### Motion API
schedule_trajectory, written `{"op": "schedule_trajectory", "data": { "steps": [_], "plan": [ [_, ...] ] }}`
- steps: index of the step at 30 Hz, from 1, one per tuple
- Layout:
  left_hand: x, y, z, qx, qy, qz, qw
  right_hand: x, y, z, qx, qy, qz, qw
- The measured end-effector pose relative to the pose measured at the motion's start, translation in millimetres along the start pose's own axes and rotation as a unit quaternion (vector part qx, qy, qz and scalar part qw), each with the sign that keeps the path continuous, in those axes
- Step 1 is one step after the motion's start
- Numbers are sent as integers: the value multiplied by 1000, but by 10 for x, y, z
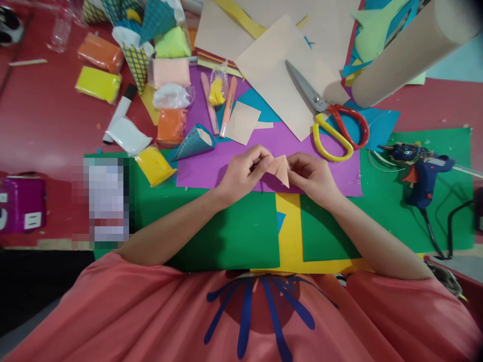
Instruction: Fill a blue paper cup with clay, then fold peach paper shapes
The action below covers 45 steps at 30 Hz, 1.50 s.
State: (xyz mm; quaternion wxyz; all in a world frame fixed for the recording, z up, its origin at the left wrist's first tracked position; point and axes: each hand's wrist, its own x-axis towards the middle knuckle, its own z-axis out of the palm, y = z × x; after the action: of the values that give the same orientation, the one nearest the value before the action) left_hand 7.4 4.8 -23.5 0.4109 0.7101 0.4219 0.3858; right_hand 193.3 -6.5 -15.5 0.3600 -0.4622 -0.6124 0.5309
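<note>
Between my two hands is a small folded piece of peach paper (279,171), pointed at its lower end and creased. My left hand (247,173) pinches its left edge between thumb and fingers. On the other side my right hand (310,177) grips the right edge with thumb and forefinger. Both hands are over a purple sheet (204,171). Beyond the right hand lie scissors (320,105) with one yellow and one red handle, blades apart. Left of the hands, a small teal cone (195,142) with a grid pattern lies on its side.
A blue glue gun (424,181) with its cord rests on the green sheet (234,231) at right. Packs of coloured clay, such as an orange one (171,125), crowd the left. A peach paper roll (400,55) stands out at upper right. A marker (121,113) lies at left.
</note>
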Motion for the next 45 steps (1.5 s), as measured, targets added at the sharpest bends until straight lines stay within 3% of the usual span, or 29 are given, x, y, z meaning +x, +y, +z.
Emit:
{"op": "schedule_trajectory", "data": {
  "steps": [10,19,32,39,45],
  "plan": [
    [-15,-14,2,-17,-18,-12,1000,-13,6,-4,14,-10,15,1000],
    [1,46,-42,19,-74,-7,997,7,-9,-15,17,-14,9,1000],
    [-7,56,-31,52,-69,28,996,-7,-31,-3,14,-16,18,1000],
    [-66,-97,41,-15,50,77,996,0,-33,-9,0,61,-23,998],
    [-40,-98,13,2,18,89,996,-12,-37,-16,-44,86,-47,994]
  ]
}}
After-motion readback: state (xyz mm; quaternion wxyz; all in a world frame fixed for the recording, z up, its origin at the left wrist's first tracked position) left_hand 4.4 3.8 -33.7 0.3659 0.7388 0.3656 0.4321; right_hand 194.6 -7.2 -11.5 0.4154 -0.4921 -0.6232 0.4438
